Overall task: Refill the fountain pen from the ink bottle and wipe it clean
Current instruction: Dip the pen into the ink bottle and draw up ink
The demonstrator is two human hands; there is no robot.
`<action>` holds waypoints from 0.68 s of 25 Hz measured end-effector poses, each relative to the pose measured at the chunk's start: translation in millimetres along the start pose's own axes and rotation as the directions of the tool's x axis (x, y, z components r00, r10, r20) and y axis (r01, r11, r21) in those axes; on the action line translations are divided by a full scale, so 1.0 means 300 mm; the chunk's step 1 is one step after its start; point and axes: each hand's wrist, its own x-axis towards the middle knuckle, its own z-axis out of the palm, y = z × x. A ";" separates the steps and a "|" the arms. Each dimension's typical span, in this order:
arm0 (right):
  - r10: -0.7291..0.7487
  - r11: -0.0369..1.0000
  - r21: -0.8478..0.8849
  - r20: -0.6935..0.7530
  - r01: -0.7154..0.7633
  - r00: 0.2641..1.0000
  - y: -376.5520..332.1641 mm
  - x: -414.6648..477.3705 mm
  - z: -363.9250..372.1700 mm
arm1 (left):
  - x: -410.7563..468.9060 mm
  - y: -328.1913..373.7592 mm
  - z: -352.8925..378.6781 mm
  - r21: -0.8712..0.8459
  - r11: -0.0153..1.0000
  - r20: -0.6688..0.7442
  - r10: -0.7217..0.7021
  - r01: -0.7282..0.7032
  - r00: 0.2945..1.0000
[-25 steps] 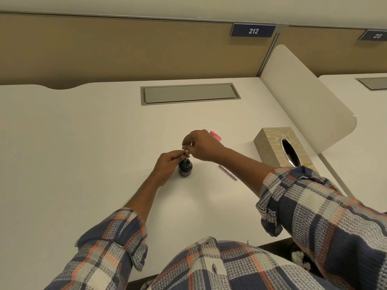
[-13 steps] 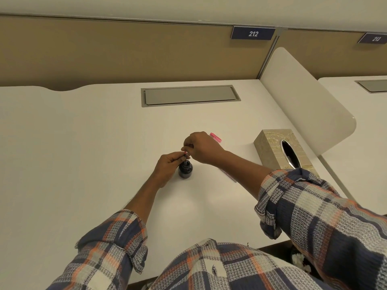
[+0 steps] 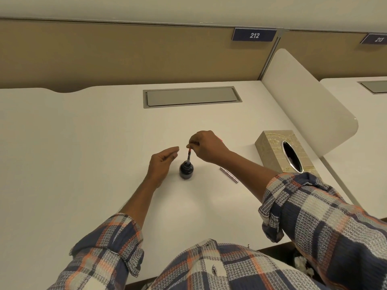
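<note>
So the right hand (image 3: 206,146) is a bit farther out than the other one, fingers curled. Thumb and fingertips pinch the top end of the pen (image 3: 189,156), and the bare forearm comes in from the right. The left hand (image 3: 162,162) is just to the left of it, palm turned inward, fingers relaxed and loosely stretched, holding nothing. Both arms are bent and reach out over the table.
</note>
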 end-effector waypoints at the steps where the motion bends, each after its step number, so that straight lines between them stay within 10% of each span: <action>1: 0.004 1.000 0.018 -0.002 -0.004 1.000 0.002 -0.002 -0.002 | -0.002 -0.005 -0.014 -0.011 1.000 -0.075 -0.010 0.010 0.997; 7: 0.058 0.990 0.134 -0.058 -0.050 0.997 0.025 -0.012 -0.005 | -0.067 -0.037 -0.071 -0.047 0.990 -0.390 -0.137 0.129 0.911; 17: 0.201 0.940 0.297 -0.078 -0.170 0.976 0.059 -0.058 -0.030 | -0.257 -0.056 -0.072 -0.107 0.922 -0.354 -0.385 0.372 0.852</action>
